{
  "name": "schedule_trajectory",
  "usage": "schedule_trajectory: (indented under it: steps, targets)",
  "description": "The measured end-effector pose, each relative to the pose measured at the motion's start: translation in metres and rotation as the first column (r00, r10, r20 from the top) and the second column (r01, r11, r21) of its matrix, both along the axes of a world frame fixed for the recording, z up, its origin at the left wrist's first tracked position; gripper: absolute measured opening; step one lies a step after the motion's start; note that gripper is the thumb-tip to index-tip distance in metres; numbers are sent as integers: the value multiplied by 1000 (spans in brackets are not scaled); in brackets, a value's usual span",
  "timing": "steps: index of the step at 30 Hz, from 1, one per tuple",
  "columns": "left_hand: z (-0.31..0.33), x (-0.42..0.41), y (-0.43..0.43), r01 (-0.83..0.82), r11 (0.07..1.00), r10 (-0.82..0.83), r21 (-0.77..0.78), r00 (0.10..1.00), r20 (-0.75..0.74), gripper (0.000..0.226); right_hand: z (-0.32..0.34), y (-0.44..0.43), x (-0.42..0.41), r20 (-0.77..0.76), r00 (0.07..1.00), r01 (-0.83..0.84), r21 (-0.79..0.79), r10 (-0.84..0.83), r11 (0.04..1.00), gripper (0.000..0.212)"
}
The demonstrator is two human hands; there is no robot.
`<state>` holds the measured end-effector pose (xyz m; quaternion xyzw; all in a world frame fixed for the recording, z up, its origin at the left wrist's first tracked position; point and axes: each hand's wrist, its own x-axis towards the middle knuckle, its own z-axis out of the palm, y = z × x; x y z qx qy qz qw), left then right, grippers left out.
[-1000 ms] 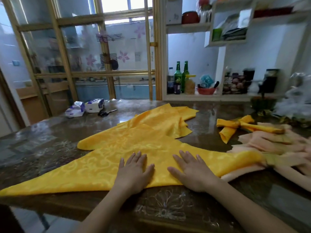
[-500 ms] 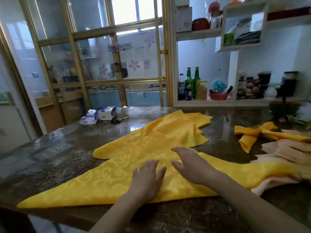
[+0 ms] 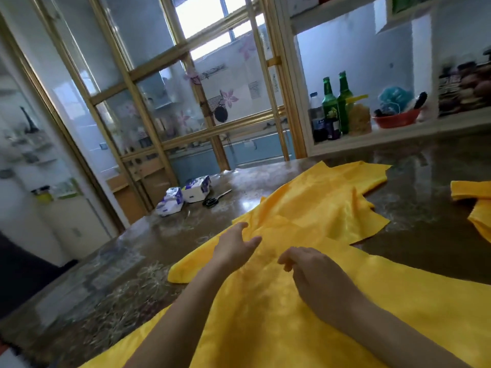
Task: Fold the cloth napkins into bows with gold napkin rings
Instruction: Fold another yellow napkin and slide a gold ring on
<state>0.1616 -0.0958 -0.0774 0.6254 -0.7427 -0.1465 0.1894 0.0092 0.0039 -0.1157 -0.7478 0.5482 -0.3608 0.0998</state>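
Table (image 3: 411,187): dark and glossy, spread under the napkin.
Napkin (image 3: 305,208): yellow, laid rumpled, one layer lapped over another.
Second yellow cloth (image 3: 467,192): seen right of the napkin, apart from it.
Left hand (image 3: 235,245): laid on the napkin's left fold, fingers fairly straight, thumb spread wide, nothing gripped.
Right hand (image 3: 313,272): set on the napkin's middle, fingers curled down; whether cloth is pinched cannot be told.
Tissue packs (image 3: 196,192): placed beyond the napkin's left edge.
Scissors (image 3: 212,201): laid between packs and napkin.
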Motion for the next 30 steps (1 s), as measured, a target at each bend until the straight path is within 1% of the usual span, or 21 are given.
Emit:
schedule_trajectory:
  steps: [1, 2, 3, 5, 6, 7, 8, 9, 11, 14, 16, 18, 19, 20, 24, 26, 28, 30]
  targets:
    - [-2, -10, -12, 7, 1000, -7, 15, 1000, 8, 58, 1, 0, -3, 28, 1000, 9, 14, -9, 1000, 38]
    - [-5, -17, -22, 4, 999, -5, 33, 999, 44, 60, 2, -1, -3, 17, 1000, 12, 32, -12, 999, 38]
    - [-8, -16, -28, -20, 999, 14, 45, 993, 116, 61, 5, 0, 3, -11, 1000, 1, 48, -1, 999, 39]
    - [-13, -26, -43, -78, 994, 54, 71, 952, 303, 60, 4, -1, 3, -33, 999, -6, 48, 7, 999, 41]
    - [-12, -27, -48, -108, 990, 69, 94, 934, 351, 55, 4, -2, 3, -37, 999, -6, 59, 8, 998, 40]
    - [-10, -28, -52, -125, 985, 74, 122, 933, 353, 46, 5, -2, 3, -37, 999, -5, 61, 8, 998, 40]
    - [-5, -28, -54, -125, 978, 68, 164, 946, 315, 36, 5, -1, 2, -37, 999, -11, 62, 13, 998, 40]
    - [-1, -25, -56, -112, 971, 54, 212, 964, 260, 32, 4, -1, 2, -51, 999, -15, 61, 18, 998, 40]
    - [5, -21, -57, -62, 961, 18, 270, 987, 162, 33, 3, 0, 0, -84, 996, -19, 58, 24, 998, 39]
    - [9, -12, -49, 2, 972, 5, 235, 1000, -30, 21, 4, 1, 1, -125, 992, -22, 55, 28, 998, 37]
    - [5, -9, -44, 20, 989, -3, 146, 993, -114, 18, 4, 1, 0, -135, 990, -19, 52, 26, 998, 36]
    - [1, -7, -41, 24, 999, -18, 39, 990, -138, 16, 6, 3, -2, -126, 992, -11, 54, 18, 998, 35]
    - [0, -5, -40, 19, 1000, -17, 16, 990, -137, 13, 6, 4, -2, -126, 992, -8, 49, 14, 999, 35]
    - [-2, -4, -40, 13, 1000, -12, 7, 991, -130, 11, 7, 5, -4, -126, 992, -1, 46, 7, 999, 35]
    - [-7, -7, -48, -5, 999, 10, 49, 995, -97, 21, 14, 14, -8, -158, 987, 20, 39, -13, 999, 32]
    - [-10, -10, -52, -25, 998, 32, 55, 990, -139, 18, 17, 15, -9, -190, 982, 23, 8, -21, 1000, 31]
    - [-12, -14, -53, -35, 999, 39, 26, 985, -168, 21, 17, 13, -14, -174, 984, 37, -12, -38, 999, 32]
    - [-14, -10, -50, -32, 999, 22, -43, 978, -207, 24, 16, 11, -18, -160, 985, 61, -16, -63, 998, 32]
